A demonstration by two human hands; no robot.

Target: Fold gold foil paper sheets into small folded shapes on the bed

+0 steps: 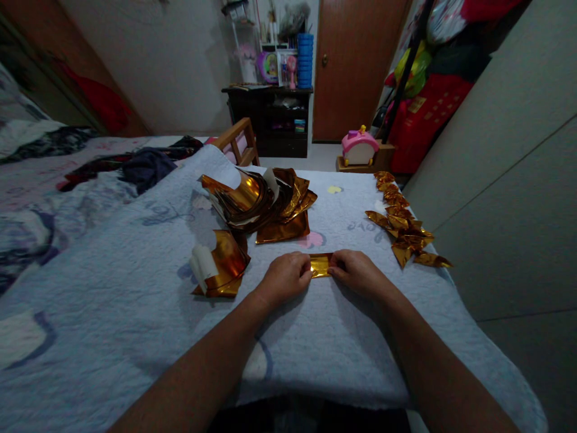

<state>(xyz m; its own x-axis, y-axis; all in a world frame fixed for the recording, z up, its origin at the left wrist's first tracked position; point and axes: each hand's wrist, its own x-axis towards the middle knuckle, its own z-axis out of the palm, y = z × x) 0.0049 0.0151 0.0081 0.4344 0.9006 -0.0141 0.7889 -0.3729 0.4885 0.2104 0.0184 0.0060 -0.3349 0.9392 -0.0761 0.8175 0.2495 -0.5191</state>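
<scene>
A small folded strip of gold foil paper [321, 265] lies crosswise between my hands, low over the blue cloth [324, 337]. My left hand [287, 273] grips its left end with closed fingers, and the fingers of my right hand [354, 269] pinch its right end. Beyond my left hand sits a thick, curled stack of gold foil paper [247, 201]. Closer to me on the left is a smaller curled bunch of gold sheets [228, 261] with a whitish backing showing. Along the right edge runs a row of folded gold foil pieces [408, 234].
Rumpled clothes and bedding [135, 171] lie at the left. Behind the cloth are a wooden chair [237, 141], a dark shelf [273, 120] and a pink toy case [359, 147]. A pale cabinet wall [509, 198] rises close on the right.
</scene>
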